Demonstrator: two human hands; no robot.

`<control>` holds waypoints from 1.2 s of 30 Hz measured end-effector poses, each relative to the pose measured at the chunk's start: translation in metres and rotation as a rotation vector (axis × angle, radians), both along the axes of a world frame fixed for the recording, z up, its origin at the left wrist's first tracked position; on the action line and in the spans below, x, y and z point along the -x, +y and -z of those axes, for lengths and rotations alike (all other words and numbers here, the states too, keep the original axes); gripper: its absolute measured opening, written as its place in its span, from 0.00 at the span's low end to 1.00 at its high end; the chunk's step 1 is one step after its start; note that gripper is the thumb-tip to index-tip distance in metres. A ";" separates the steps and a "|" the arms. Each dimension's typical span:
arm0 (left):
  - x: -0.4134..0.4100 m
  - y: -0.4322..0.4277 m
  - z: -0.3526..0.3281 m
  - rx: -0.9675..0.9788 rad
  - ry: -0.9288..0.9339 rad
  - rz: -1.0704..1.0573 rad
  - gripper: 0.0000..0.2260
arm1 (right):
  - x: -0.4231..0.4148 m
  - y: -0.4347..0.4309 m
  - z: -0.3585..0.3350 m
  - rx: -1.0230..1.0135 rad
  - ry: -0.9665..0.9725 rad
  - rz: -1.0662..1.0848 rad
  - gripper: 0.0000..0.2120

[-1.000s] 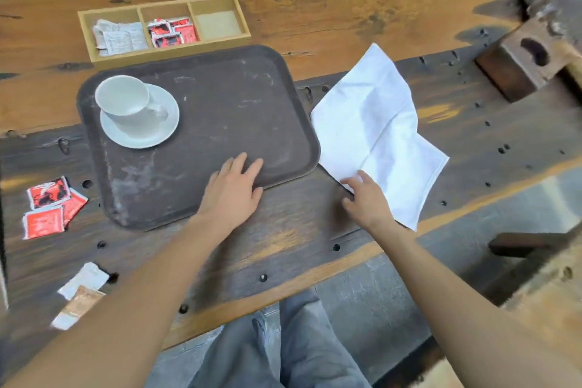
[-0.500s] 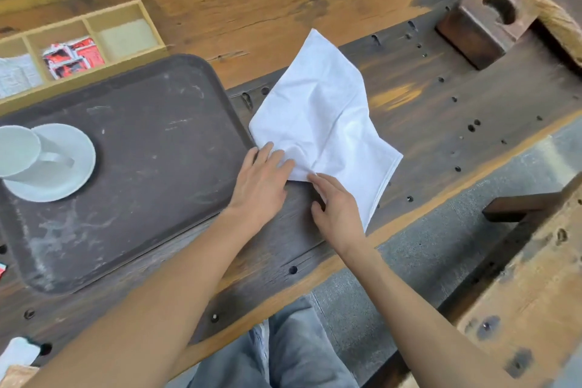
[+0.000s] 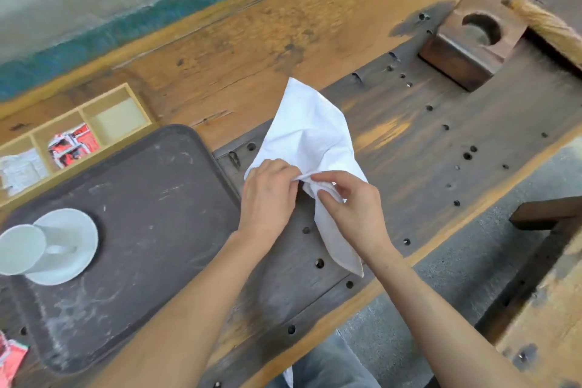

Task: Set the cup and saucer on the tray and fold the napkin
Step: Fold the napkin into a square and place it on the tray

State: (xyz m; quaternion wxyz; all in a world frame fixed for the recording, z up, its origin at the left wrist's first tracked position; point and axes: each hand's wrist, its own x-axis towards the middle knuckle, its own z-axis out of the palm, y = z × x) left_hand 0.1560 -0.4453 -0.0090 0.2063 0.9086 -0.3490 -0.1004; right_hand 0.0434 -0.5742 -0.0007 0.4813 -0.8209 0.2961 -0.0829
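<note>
Right of the tray (image 3: 151, 198), both hands' fingers (image 3: 327, 179) pinch the bunched napkin (image 3: 311, 129), hiding its near edge.

A weathered wooden workbench (image 3: 409, 148), its dark planks dotted with round holes, fills the scene. On it, toward the far left, a pale wooden organiser box (image 3: 91, 123) has three compartments in view: red sachets (image 3: 74, 145) in the middle one, white paper packets (image 3: 20, 168) to their left (print unreadable). At the bench's far right corner sits a dark wooden block (image 3: 469, 41) with a round recess. More red sachets (image 3: 11, 356) lie at its near left edge.
</note>
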 end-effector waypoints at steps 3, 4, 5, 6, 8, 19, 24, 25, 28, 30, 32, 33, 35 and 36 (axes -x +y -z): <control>-0.008 -0.006 -0.021 0.045 -0.105 -0.141 0.04 | -0.008 -0.006 -0.016 0.043 -0.029 -0.024 0.11; -0.009 -0.005 -0.028 0.043 -0.114 -0.183 0.04 | -0.010 -0.006 -0.022 0.052 -0.040 -0.035 0.11; -0.008 -0.003 -0.034 0.052 -0.054 -0.230 0.05 | -0.012 -0.003 -0.027 0.054 -0.051 -0.046 0.12; -0.008 0.000 -0.040 0.095 0.103 -0.287 0.08 | -0.013 0.001 -0.032 0.045 -0.062 -0.059 0.12; -0.009 0.005 -0.053 0.350 0.683 -0.480 0.13 | -0.013 0.015 -0.041 0.006 -0.083 -0.105 0.14; -0.037 0.112 -0.051 0.715 0.966 -0.854 0.16 | -0.018 0.066 -0.036 -0.094 0.047 -0.452 0.16; -0.035 0.189 -0.038 0.622 1.011 -0.864 0.23 | -0.055 0.023 -0.006 -0.036 0.309 -0.157 0.13; -0.032 0.205 -0.034 0.602 1.040 -0.875 0.25 | -0.067 0.015 0.003 -0.018 0.368 -0.140 0.14; -0.016 0.249 -0.020 0.527 1.130 -0.906 0.27 | -0.104 -0.002 0.034 -0.040 0.494 -0.090 0.17; -0.003 0.273 -0.009 0.453 1.187 -0.941 0.26 | -0.127 0.000 0.053 -0.081 0.599 -0.108 0.16; 0.008 0.291 0.001 0.399 1.227 -0.980 0.23 | -0.143 0.013 0.068 -0.048 0.684 -0.136 0.07; 0.012 0.298 0.006 0.395 1.237 -1.002 0.22 | -0.149 0.021 0.075 -0.010 0.699 -0.151 0.12; 0.017 0.307 0.012 0.436 1.240 -1.048 0.20 | -0.157 0.040 0.084 0.069 0.709 -0.184 0.20; 0.019 0.309 0.014 0.444 1.220 -1.067 0.21 | -0.159 0.048 0.087 0.091 0.700 -0.194 0.20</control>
